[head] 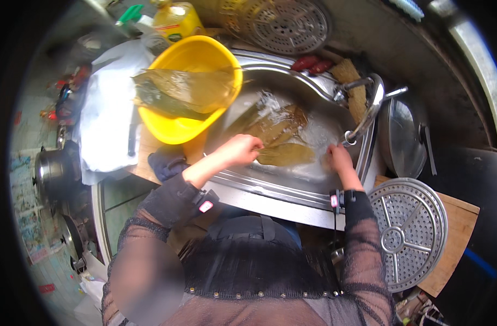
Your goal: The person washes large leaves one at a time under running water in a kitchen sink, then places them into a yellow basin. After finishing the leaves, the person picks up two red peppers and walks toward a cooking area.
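Over the near side of a stainless steel sink, my left hand grips the end of a broad greenish-brown leaf. The leaf stretches to the right across the basin. My right hand is beside the faucet's outlet, its fingers curled and blurred; whether it holds anything is unclear. More wet brown leaves lie in the basin beyond the held leaf. The curved metal faucet reaches in from the right. A yellow plastic basin stands at the sink's left, with large leaves lying across it.
Red tubers and a brown sponge-like block sit behind the sink. A perforated steamer tray lies on a wooden board at right, near a glass lid. A white plastic bag is left of the yellow basin.
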`<state>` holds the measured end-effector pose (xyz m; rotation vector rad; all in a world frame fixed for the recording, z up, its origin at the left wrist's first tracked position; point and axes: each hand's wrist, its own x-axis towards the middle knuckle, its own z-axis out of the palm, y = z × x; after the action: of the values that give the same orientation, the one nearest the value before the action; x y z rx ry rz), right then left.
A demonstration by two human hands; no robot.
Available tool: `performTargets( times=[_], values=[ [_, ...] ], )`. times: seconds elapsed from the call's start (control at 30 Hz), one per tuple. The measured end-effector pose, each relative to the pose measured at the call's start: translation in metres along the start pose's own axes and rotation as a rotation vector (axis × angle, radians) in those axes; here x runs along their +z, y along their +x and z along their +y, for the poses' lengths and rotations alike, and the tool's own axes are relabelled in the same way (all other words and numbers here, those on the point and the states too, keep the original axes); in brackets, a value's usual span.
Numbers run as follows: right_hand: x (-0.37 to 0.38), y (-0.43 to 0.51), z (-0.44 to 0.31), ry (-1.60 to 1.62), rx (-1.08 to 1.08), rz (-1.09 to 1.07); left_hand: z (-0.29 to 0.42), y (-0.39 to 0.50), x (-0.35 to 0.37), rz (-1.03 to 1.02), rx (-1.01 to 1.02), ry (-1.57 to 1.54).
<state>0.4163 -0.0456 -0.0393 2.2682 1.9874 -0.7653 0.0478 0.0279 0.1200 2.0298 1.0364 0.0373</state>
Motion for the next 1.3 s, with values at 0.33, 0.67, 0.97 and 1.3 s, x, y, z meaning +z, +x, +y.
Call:
performTargets(
  times=[0.33, 0.67, 0.97, 1.3],
  values=[
    [-0.006, -0.092, -0.070, 0.225, 0.037, 0.099, 0.100, -0.038, -0.138, 0.401, 0.418, -0.135],
    [0.011, -0.112, -0.089, 0.257, 0.105, 0.319, -0.005, -0.066, -0.281, 0.647, 0.164, -0.663],
    [0.009, -0.115, -0.095, 0.240, 0.163, 0.358, -0.201, -0.013, -0.258, 1.045, -0.143, -0.107],
    [0.014, -0.113, -0.090, 0.268, 0.145, 0.374, -0.109, -0.030, -0.214, 1.275, 0.095, 0.721]
  ],
)
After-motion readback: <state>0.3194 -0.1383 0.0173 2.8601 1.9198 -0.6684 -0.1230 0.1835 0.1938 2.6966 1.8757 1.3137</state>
